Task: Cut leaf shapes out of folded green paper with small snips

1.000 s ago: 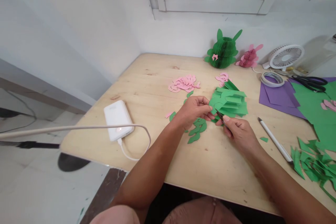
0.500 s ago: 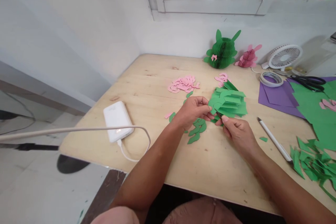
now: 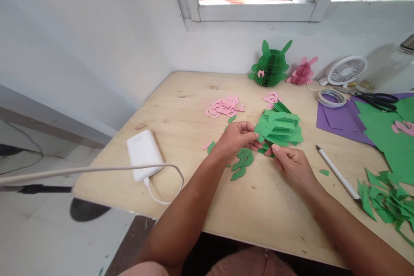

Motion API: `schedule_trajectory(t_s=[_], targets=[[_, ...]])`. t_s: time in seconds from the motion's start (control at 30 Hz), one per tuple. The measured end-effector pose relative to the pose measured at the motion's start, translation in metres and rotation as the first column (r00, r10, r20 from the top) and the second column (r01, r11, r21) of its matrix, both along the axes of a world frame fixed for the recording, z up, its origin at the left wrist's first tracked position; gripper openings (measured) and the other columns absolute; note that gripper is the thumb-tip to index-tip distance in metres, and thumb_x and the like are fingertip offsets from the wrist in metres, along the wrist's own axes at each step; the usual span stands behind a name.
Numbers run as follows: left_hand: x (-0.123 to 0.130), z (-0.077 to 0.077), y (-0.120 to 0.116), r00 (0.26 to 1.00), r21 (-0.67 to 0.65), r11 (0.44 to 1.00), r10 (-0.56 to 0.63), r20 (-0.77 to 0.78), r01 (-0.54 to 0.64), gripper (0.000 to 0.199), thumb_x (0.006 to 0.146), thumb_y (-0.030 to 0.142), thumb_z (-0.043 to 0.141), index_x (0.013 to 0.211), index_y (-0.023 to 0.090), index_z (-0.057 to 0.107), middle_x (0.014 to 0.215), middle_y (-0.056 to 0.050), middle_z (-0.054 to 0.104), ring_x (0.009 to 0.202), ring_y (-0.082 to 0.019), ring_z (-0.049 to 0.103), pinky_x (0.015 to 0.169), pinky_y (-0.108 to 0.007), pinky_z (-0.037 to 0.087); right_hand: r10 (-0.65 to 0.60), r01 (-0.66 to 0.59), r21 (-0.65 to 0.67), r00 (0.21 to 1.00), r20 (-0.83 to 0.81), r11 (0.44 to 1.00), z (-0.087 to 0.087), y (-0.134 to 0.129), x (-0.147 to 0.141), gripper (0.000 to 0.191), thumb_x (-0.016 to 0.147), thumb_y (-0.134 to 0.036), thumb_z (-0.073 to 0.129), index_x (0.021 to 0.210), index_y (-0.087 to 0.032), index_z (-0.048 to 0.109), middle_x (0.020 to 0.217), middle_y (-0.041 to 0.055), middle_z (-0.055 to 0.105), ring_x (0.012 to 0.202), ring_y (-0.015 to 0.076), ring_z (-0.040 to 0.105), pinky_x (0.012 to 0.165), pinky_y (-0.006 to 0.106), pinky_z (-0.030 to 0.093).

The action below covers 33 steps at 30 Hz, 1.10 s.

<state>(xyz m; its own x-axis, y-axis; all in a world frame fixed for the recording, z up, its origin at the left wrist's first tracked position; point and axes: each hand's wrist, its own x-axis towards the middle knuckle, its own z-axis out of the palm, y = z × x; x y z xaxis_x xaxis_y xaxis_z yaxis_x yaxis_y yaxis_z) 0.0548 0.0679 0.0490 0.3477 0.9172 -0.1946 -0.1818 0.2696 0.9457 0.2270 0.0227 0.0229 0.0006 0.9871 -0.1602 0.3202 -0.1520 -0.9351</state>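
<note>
Layered stack of green cardstock cutouts [image 3: 280, 128], fanned, with crisp stepped edges, at mid-tabletop; near corner gripped by the left hand [image 3: 236, 140], thumb and fingers pinching it. Right hand [image 3: 293, 168] pinches a slim dark blade [image 3: 267, 142] against the stack's near edge. Curved green paper leaves [image 3: 241, 166] lie just below the hands. Matte pink paper cutouts [image 3: 224, 107] are heaped beyond, on the pale, knot-marked plywood tabletop [image 3: 258, 211].
</note>
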Motion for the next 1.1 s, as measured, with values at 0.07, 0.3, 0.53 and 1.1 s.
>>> schedule_trajectory(t_s=[0.07,0.3,0.53,1.1], targets=[[0.0003,-0.0003,0.0003,1.0,0.001,1.0,0.002,-0.002,-0.002,0.013,0.069,0.017,0.066,0.068,0.015,0.053,0.063,-0.003,0.067,0.057,-0.012,0.065,0.061,-0.025,0.052,-0.003,0.003,-0.007,1.0,-0.001,1.0,0.0017,-0.0002,-0.0008,0.059,0.075,-0.071,0.052,0.066,-0.014,0.068,0.043,-0.0054,0.032,0.04,0.0089,0.026,0.04,0.023,0.02],[0.0023,-0.0004,-0.0012,1.0,-0.013,1.0,0.003,0.0,-0.003,0.013,0.069,0.016,0.066,0.068,0.015,0.054,0.062,-0.002,0.067,0.057,-0.011,0.065,0.059,-0.023,0.053,-0.012,0.012,-0.007,1.0,-0.011,1.0,0.0041,-0.0005,-0.0028,0.061,0.074,-0.073,0.051,0.065,-0.014,0.067,0.043,-0.0051,0.033,0.04,0.0088,0.026,0.039,0.023,0.02],[0.0043,0.0001,-0.0027,1.0,-0.025,1.0,0.011,-0.01,-0.011,0.012,0.068,0.015,0.066,0.068,0.014,0.055,0.06,-0.002,0.065,0.057,-0.012,0.065,0.058,-0.023,0.052,-0.011,0.012,0.036,1.0,-0.003,0.999,0.0016,0.0002,-0.0023,0.061,0.074,-0.073,0.051,0.062,-0.015,0.066,0.042,-0.0046,0.034,0.04,0.0091,0.028,0.038,0.023,0.022],[0.0062,-0.0001,-0.0032,0.999,-0.077,0.997,0.011,0.036,-0.008,0.013,0.07,0.014,0.067,0.069,0.014,0.054,0.061,-0.003,0.067,0.057,-0.013,0.066,0.061,-0.025,0.053,-0.026,0.026,0.039,1.0,0.0,0.999,-0.0018,-0.0001,-0.0001,0.054,0.078,-0.066,0.053,0.066,-0.015,0.068,0.044,-0.0054,0.03,0.042,0.0096,0.027,0.04,0.024,0.022]])
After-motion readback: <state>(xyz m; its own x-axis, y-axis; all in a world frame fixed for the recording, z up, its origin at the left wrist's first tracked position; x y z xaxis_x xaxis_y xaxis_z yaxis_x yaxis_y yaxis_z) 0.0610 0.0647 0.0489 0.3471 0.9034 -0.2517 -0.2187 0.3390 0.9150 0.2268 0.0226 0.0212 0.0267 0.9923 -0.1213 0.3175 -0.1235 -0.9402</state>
